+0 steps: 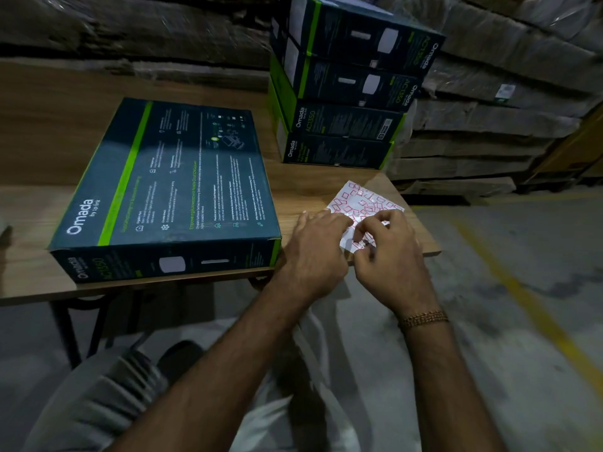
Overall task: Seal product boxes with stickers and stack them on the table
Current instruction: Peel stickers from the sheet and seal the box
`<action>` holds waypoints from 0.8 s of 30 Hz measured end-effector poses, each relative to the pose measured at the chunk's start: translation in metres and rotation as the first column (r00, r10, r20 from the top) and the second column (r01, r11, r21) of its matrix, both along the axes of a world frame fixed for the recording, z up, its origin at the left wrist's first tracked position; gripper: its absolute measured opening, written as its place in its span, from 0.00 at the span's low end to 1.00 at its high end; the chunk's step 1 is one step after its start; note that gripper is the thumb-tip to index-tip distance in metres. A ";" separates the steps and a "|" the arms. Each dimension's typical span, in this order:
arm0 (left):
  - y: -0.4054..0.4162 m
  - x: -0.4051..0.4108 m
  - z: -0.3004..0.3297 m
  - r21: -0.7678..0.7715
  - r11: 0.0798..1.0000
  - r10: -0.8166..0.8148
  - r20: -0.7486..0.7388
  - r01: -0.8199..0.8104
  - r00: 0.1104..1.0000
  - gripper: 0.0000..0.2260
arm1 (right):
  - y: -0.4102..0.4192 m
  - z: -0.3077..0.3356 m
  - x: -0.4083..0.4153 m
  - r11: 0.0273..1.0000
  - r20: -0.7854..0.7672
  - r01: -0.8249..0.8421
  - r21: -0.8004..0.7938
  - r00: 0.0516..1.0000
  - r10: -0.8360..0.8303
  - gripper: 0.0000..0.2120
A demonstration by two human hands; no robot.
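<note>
Right hand (388,252) fingers (365,234) pinch at the sticker sheet (365,199), probably peeling one; left hand (318,243) presses it flat. Unsealed box (169,181) lies left of the sheet, stack (342,93) behind. Risk: sticker tears or folds onto itself.

Flat box (169,177) top: "Omada by tp-link"
Flat box front: "Omada", "AC1350"
Stacked boxes (346,89) sides: "Omada", "AC1350"
Small print, sticker sheet (365,203): unreadable

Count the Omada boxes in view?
5. One box lies flat on the table, left of the hands. Four sit in the stack at the table's back right; others may be hidden behind it.
</note>
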State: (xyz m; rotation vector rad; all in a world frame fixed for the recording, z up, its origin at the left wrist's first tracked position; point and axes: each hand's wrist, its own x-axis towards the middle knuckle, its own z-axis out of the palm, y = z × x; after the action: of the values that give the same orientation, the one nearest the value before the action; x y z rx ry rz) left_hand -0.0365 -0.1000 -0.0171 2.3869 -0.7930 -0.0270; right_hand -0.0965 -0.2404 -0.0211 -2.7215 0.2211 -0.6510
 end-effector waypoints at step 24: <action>0.002 -0.001 0.002 0.013 1.000 -0.019 0.007 0.018 1.000 0.27 | 0.001 -0.012 -0.006 0.998 0.181 -0.024 0.059 0.983 0.013 0.08</action>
State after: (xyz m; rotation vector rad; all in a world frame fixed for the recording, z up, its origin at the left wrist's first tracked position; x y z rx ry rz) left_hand -0.0375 -0.0984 -0.0150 2.3927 -0.8204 -0.0315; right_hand -0.1030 -0.2393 -0.0332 -2.5842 0.1675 -0.8659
